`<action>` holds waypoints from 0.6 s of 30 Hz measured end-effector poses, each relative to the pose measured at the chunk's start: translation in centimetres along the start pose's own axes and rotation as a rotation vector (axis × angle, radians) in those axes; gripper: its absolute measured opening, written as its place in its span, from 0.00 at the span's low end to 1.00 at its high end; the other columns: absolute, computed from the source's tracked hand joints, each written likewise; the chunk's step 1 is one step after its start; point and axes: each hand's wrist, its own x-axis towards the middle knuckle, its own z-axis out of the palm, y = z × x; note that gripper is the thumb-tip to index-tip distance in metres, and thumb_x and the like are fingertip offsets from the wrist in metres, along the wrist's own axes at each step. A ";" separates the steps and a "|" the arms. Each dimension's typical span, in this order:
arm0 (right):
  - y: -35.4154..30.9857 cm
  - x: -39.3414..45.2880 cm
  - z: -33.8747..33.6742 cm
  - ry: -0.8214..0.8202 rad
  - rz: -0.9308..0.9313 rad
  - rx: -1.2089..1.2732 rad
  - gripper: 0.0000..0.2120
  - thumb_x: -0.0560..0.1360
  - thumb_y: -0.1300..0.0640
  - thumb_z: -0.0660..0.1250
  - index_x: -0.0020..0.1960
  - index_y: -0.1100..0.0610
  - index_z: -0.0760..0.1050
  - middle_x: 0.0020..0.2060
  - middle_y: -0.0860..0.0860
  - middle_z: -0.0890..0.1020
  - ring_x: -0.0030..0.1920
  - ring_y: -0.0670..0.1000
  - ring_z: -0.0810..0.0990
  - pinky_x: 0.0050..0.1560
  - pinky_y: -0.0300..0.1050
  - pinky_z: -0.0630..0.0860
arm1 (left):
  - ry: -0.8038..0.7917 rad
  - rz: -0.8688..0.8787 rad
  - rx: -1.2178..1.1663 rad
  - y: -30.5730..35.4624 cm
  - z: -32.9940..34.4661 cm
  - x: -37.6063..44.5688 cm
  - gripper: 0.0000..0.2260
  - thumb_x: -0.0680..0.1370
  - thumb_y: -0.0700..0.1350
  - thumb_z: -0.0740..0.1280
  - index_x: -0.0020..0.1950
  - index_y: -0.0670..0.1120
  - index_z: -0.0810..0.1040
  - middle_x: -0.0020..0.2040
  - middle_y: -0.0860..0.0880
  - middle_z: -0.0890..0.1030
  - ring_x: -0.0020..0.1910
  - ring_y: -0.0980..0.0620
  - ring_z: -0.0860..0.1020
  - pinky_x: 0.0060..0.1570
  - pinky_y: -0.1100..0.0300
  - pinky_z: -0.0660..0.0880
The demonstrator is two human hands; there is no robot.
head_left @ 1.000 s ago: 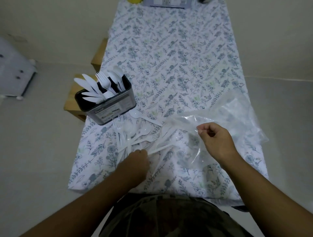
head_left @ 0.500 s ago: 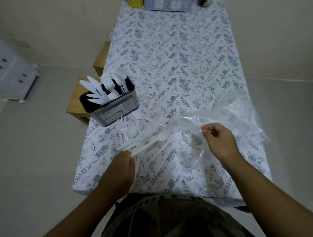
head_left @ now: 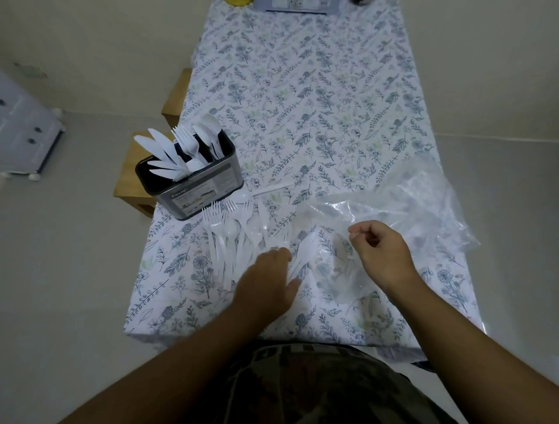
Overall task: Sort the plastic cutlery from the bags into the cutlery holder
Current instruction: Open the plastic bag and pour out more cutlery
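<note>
A dark metal cutlery holder (head_left: 193, 187) stands at the table's left edge, with white plastic knives, forks and spoons upright in it. Loose white forks, spoons and knives (head_left: 233, 236) lie fanned on the floral cloth just in front of it. My left hand (head_left: 266, 281) lies palm down on their handle ends, thumb spread and fingers curled under, so its grip is hidden. A crumpled clear plastic bag (head_left: 417, 205) lies at the right. Over its near part my right hand (head_left: 381, 254) pinches the film between thumb and forefinger.
The floral tablecloth (head_left: 302, 90) runs away from me. A wooden stool (head_left: 130, 172) stands left of the table beside the holder. A pale drawer unit (head_left: 24, 136) sits on the floor far left. A yellow object (head_left: 239, 1) and a box (head_left: 296, 5) are at the far end.
My left hand dragged the cutlery out of the bag toward the holder, and it now lies fanned out. My right hand stayed pinched at the bag.
</note>
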 end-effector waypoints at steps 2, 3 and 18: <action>0.2 -0.2 0.0 -0.006 -0.004 -0.003 0.07 0.80 0.60 0.67 0.51 0.50 0.83 0.40 0.47 0.81 0.38 0.44 0.77 0.41 0.36 0.76 | -0.045 0.015 0.023 0.3 0.7 0.8 0.14 0.77 0.51 0.67 0.56 0.48 0.68 0.46 0.51 0.74 0.46 0.51 0.74 0.40 0.60 0.74; 0.3 -0.3 -0.1 -0.008 -0.005 -0.005 0.07 0.80 0.59 0.67 0.51 0.50 0.82 0.40 0.46 0.81 0.37 0.43 0.77 0.38 0.34 0.76 | -0.056 0.008 0.028 0.3 0.8 1.2 0.13 0.77 0.49 0.68 0.56 0.47 0.68 0.43 0.51 0.74 0.44 0.50 0.75 0.37 0.60 0.72; 0.5 -0.8 -1.1 -0.018 0.018 -0.026 0.06 0.80 0.53 0.69 0.46 0.51 0.82 0.41 0.50 0.82 0.42 0.46 0.79 0.46 0.40 0.75 | -0.023 0.264 -0.106 3.2 2.0 4.5 0.08 0.77 0.43 0.68 0.55 0.45 0.79 0.50 0.48 0.79 0.51 0.51 0.73 0.54 0.57 0.74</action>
